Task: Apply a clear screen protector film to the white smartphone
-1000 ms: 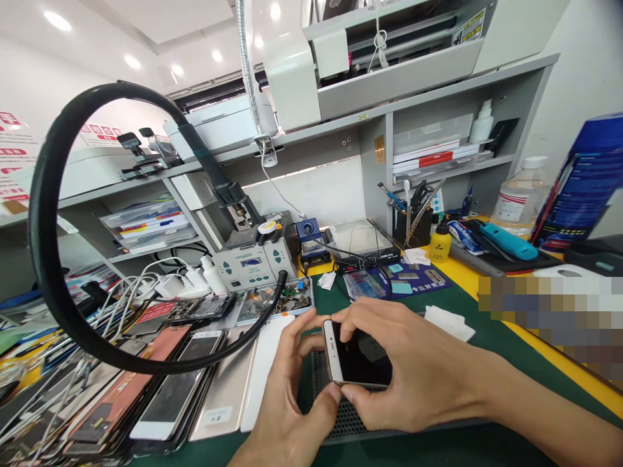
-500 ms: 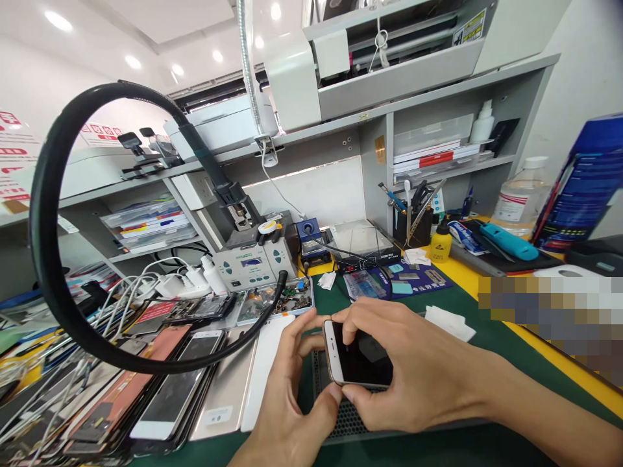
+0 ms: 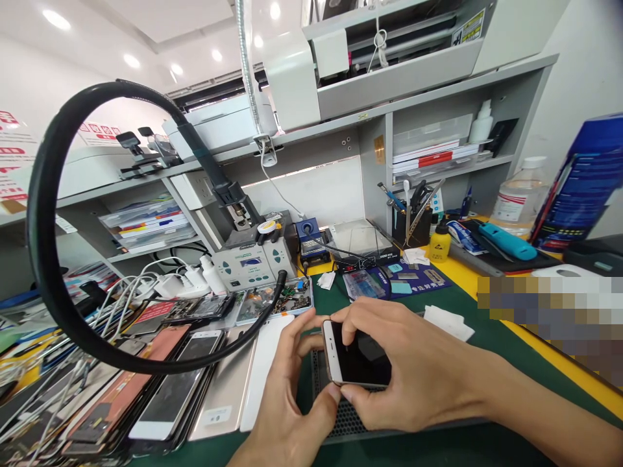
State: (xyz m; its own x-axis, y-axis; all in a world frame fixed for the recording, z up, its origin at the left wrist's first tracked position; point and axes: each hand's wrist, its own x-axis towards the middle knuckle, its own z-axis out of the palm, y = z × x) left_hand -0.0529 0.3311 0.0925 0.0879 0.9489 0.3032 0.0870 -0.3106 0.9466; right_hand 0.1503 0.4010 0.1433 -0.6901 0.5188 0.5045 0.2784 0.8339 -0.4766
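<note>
A smartphone [image 3: 360, 363] with a white front edge and a dark screen is held between both hands, over a black perforated mat [image 3: 348, 418]. My left hand [image 3: 296, 383] grips its left end, thumb at the near corner and fingers at the far one. From the right, my right hand [image 3: 409, 363] wraps over the phone, its thumb on the near long edge and its index finger bent over the screen. The right end of the phone is hidden behind my right hand.
Stacked phones and phone parts [image 3: 170, 389] lie to the left, beneath a thick black looped hose [image 3: 36, 227]. Behind stand a grey control box [image 3: 253, 266], a tray of small parts [image 3: 296, 301] and a tool holder [image 3: 413, 224]. White tissue [image 3: 448, 322] lies right of the hands.
</note>
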